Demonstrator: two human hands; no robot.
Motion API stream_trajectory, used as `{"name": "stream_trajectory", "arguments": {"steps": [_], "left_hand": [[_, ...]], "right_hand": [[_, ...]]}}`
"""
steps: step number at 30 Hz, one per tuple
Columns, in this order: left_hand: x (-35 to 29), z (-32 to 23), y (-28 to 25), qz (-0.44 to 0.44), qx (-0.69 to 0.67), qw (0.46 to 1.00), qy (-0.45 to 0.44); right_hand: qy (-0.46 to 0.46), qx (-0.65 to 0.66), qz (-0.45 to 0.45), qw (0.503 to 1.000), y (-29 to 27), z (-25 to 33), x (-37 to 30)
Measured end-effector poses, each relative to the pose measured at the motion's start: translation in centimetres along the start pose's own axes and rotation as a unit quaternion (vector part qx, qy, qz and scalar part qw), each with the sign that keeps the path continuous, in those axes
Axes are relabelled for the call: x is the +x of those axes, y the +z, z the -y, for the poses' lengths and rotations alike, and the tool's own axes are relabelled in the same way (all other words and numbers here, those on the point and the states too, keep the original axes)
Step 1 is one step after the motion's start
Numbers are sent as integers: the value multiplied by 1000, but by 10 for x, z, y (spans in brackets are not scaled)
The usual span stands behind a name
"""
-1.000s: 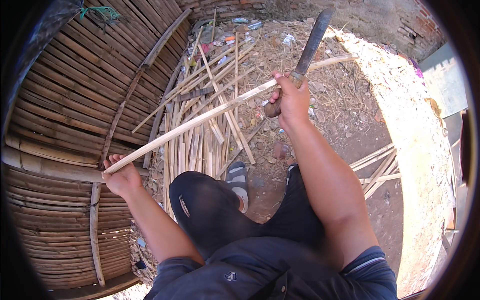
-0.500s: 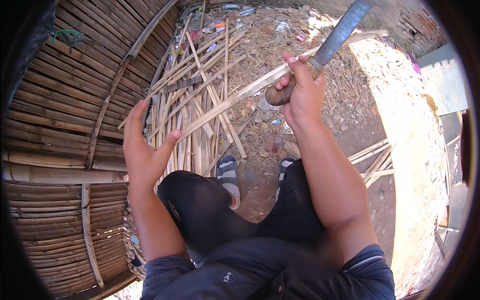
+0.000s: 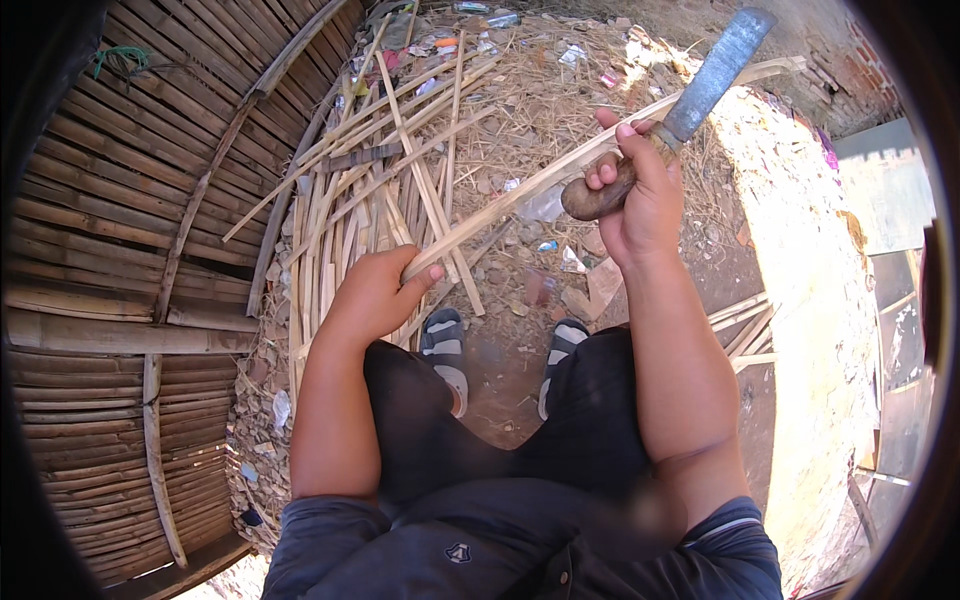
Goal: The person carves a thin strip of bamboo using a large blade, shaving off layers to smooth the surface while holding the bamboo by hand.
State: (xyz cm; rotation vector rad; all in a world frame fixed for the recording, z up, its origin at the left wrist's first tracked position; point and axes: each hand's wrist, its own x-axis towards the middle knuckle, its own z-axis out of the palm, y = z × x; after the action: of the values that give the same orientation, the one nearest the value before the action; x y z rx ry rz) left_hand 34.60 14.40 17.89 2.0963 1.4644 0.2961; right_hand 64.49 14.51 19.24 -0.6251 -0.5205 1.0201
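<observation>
And there's the left hand [image 3: 378,292], open and off the pale strip [image 3: 520,193] half a second ago, now clamped round its near-left end, seemingly steadying it! The strip slants far right; the right hand [image 3: 645,195] clutches the machete [image 3: 718,78], perhaps pinching the strip too, fingers partly hidden.

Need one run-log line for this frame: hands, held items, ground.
left hand: grips wood strip near end | right hand: holds knife by handle, plus strip | ground: loose strips ahead-left
</observation>
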Motion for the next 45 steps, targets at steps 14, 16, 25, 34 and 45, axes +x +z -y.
{"name": "stream_trajectory", "arguments": {"steps": [14,16,25,34,45], "left_hand": [[-3,23,-7,-190,9,982,8],[-4,21,-8,-186,16,982,-1],[-4,22,-9,-232,-38,971,-29],[-9,31,-17,-232,6,972,-47],[-9,27,-17,-189,33,979,-67]], "right_hand": [[-62,-528,68,844,3,44,-12],[-131,-578,180,785,1,29,-15],[-80,-732,339,586,30,-18,-51],[-96,-779,223,578,18,-12,-30],[-77,-778,328,530,25,-15,-42]]}}
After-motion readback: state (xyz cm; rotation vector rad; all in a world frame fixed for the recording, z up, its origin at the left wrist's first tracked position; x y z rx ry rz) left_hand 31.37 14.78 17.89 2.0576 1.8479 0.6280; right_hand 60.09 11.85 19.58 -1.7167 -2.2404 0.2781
